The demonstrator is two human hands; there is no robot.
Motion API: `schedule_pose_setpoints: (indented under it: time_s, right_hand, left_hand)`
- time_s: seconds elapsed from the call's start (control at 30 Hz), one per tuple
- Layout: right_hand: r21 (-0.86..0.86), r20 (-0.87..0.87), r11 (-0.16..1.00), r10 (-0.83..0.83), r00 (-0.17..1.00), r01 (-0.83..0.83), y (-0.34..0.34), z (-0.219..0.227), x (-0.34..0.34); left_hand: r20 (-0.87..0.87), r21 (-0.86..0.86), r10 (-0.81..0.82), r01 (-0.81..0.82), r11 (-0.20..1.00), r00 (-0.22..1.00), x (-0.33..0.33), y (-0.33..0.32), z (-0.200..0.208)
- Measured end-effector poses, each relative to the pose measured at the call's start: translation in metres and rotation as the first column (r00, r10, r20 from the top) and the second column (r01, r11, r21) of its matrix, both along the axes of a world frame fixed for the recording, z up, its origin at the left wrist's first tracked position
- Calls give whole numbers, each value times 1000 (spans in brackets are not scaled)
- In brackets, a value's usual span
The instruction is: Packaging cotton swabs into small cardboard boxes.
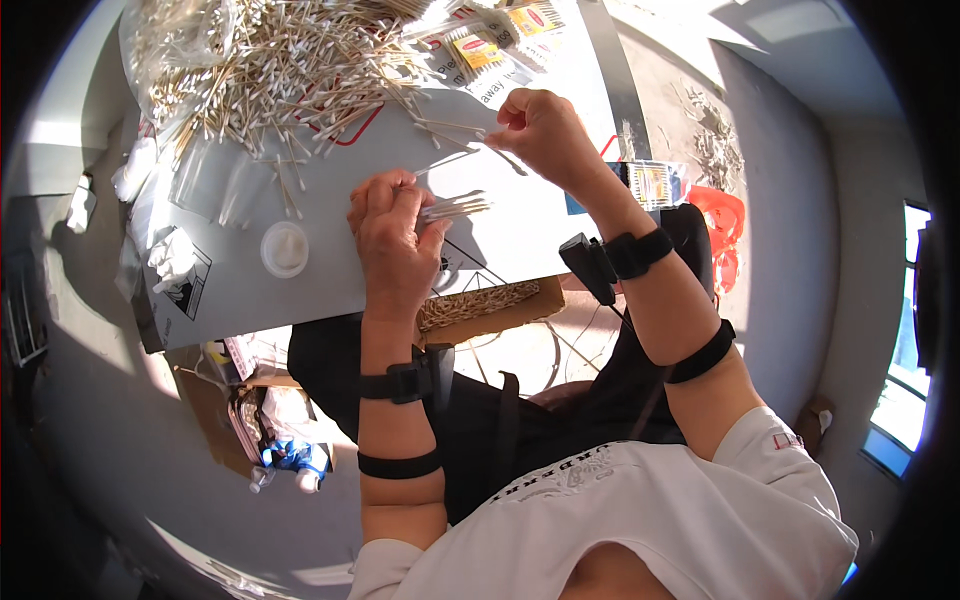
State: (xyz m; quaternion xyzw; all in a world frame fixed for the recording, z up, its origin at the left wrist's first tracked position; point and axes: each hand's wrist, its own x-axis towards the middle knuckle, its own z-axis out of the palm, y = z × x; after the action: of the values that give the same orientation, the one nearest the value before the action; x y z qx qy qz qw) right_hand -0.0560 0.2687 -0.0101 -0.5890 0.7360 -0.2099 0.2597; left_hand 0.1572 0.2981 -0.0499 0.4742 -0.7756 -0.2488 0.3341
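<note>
My left hand (395, 235) rests near the table's front edge, its fingers closed round a small bunch of cotton swabs (465, 206) that sticks out to the right. Farther right and a bit higher, my right hand (545, 140) is in a pinch. At its fingertips is the end of a cotton swab (460, 127); the grip itself is partly hidden. A few single swabs lie on the table between the hands and the large loose heap of cotton swabs (290, 75) at the back left.
Yellow-labelled packs of swabs (478, 50) lie at the table's back. More packs (655, 185) are at its right edge. A round white tub (285, 250), clear plastic sleeves (215, 185) and crumpled white tissue (172, 255) stand left. Below the front edge is a cardboard box of swabs (490, 305).
</note>
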Motion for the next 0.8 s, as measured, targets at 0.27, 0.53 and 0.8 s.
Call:
schedule_pose_setpoints:
  time_s: [0.27,0.53,0.8]
  right_hand:
    - [-102,-113,994,-49,992,37,36,-19,1]
    - [-430,0,884,207,978,-187,14,-12,15]
    - [-275,-259,871,341,904,-407,12,-23,22]
  left_hand:
    - [33,0,-1,1,1000,999,-3,1,1]
    - [50,1,-2,2,1000,999,0,1,2]
    - [-21,-11,20,-20,1000,1000,-1,0,0]
